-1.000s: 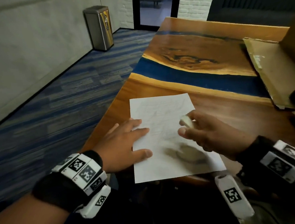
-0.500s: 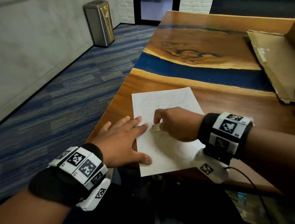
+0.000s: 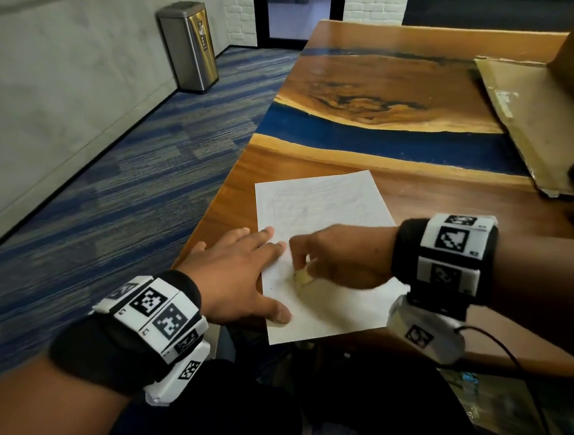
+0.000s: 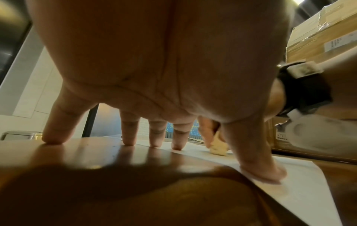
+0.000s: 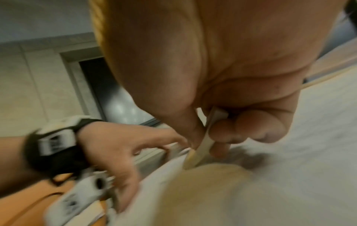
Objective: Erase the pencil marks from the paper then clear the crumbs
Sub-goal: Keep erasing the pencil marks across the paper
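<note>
Nothing can be read. The wristbands (image 3: 157, 313) carry black-and-white square code patterns, not letters. A white label (image 4: 337, 42) on the cardboard box (image 4: 316, 45) seems to hold printed lines, too blurred to make out.

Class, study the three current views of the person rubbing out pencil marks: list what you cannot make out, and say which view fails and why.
- Pencil marks on the paper: head view, too faint to read.
- Crumbs: all views, too small or blurred.
- Eraser: right wrist view, motion blur; right hand covers most of it in the head view.
- Left hand: right wrist view, blurred.
- Cardboard box: head view, cut off by the right edge.
</note>
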